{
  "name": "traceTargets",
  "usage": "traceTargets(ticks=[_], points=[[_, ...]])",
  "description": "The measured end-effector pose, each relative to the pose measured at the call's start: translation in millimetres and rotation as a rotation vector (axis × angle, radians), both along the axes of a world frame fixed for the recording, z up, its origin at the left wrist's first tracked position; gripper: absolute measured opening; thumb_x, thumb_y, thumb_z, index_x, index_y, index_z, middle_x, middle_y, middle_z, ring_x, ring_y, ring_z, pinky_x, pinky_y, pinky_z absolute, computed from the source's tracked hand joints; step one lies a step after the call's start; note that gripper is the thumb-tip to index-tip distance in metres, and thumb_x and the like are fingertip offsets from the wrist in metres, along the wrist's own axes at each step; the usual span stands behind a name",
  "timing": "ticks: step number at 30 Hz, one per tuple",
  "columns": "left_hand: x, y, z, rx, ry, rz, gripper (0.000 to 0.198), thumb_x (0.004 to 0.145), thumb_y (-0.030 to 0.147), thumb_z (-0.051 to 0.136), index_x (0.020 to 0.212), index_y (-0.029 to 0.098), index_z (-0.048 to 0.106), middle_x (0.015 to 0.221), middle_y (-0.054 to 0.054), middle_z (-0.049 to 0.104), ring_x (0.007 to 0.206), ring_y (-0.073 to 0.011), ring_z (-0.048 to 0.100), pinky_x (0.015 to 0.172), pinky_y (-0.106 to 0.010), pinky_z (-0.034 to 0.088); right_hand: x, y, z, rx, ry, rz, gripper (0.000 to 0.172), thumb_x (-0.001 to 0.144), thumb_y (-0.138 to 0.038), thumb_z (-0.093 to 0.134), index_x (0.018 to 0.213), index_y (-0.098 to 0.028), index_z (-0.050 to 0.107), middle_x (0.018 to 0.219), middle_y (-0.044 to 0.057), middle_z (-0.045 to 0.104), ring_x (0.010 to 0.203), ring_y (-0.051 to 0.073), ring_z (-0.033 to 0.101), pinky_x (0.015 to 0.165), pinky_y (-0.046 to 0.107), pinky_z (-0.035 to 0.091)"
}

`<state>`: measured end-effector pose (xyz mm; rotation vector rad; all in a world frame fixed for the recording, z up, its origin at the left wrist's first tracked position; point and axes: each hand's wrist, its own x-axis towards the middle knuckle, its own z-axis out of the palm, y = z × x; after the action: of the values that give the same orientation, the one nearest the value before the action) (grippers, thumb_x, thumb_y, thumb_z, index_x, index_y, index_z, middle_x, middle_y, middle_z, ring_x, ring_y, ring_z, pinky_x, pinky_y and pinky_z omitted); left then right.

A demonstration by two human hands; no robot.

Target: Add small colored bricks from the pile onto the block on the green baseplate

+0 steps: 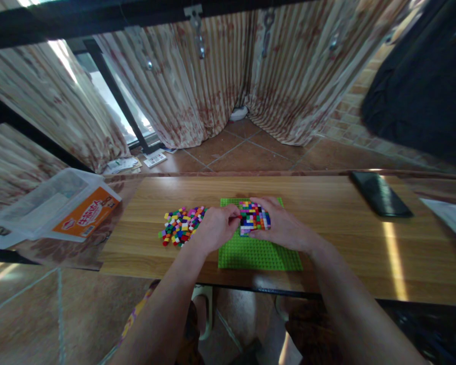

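Note:
A green studded baseplate (258, 256) lies on the wooden table, with a block of many-coloured toy bricks (255, 217) on its upper part. My right hand (283, 223) curves around the right side of that block, thumb at its near edge and fingers at its far edge. At the block's left edge, my left hand (217, 229) is closed in a pinch on a small red brick (238, 217), mostly covered by the fingertips. Just left of this hand, a pile of loose bricks (180, 226) in mixed colours is spread on the wood, partly hidden behind the hand.
A clear plastic box (34, 215) with an orange label stands off the table's left end. On the table's right part lies a black phone (380, 195), with white paper (450, 215) beyond it. Curtains (220, 86) hang behind the table.

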<state>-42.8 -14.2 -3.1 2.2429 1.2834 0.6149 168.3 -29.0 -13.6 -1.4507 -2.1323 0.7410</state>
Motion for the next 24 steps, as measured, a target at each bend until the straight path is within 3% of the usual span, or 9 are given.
traceTargets(ticks=[7, 17, 24], points=[[3.1, -0.6, -2.7, 0.004, -0.083, 0.012, 0.011, 0.084, 0.013, 0.056, 0.084, 0.019, 0.065, 0.081, -0.001, 0.073, 0.074, -0.0151, 0.068, 0.072, -0.026, 0.051, -1.0, 0.4, 0.8, -0.006, -0.005, 0.007, 0.084, 0.067, -0.036, 0.080, 0.141, -0.020, 0.042, 0.133, 0.015, 0.049, 0.122, 0.030, 0.053, 0.109, 0.049, 0.039], [9.3, -3.4, -0.6, 0.128, -0.026, -0.017, 0.018, 0.083, 0.008, 0.056, 0.081, 0.019, 0.069, 0.084, -0.002, 0.071, 0.078, -0.0158, 0.066, 0.075, -0.027, 0.050, 0.1, 0.5, -1.6, 0.007, 0.000, 0.019, 0.084, 0.069, -0.039, 0.078, 0.141, -0.020, 0.041, 0.134, 0.015, 0.048, 0.124, 0.030, 0.052, 0.110, 0.048, 0.039], [11.8, -4.7, -0.9, 0.199, 0.043, -0.033, 0.017, 0.087, 0.014, 0.055, 0.087, 0.021, 0.071, 0.087, -0.004, 0.071, 0.082, -0.0179, 0.065, 0.079, -0.030, 0.050, -0.1, 1.2, -1.2, 0.008, 0.000, 0.018, 0.084, 0.068, -0.037, 0.079, 0.142, -0.021, 0.041, 0.133, 0.014, 0.049, 0.124, 0.030, 0.052, 0.109, 0.049, 0.040]])
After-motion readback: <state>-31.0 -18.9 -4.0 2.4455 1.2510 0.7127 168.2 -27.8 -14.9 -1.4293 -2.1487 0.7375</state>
